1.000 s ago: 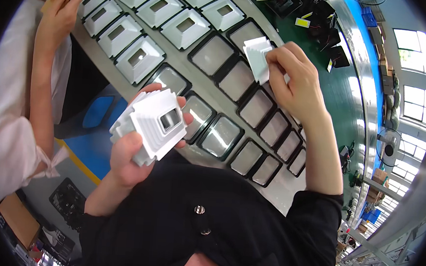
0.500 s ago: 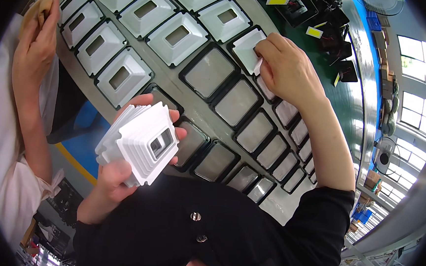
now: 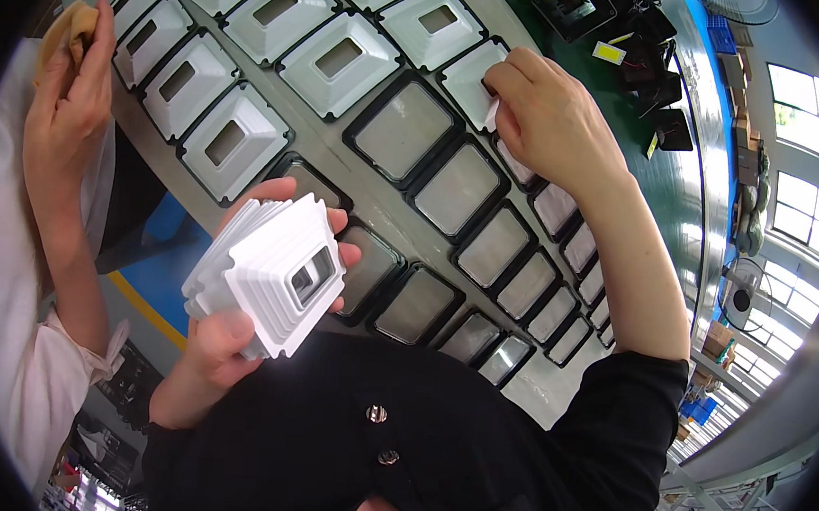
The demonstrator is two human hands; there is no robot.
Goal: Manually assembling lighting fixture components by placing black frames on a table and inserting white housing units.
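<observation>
Head view is showing the left hand (image 3: 233,329) cradling a nested stack of white square reflectors (image 3: 270,274) against the chest, fingers clamped around its sides, probably keeping spares within reach. The right hand (image 3: 552,123) is pressing one white reflector (image 3: 469,79) onto a black frame (image 3: 520,164) on the bench (image 3: 331,150), fingers closed on its edge. A co-worker's hand (image 3: 68,108) is gripping a tan cloth (image 3: 70,23) nearby.

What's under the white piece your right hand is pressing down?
The right hand presses a white reflector onto a black frame, only partly visible. The hand and reflector hide whatever lies beneath.
</observation>
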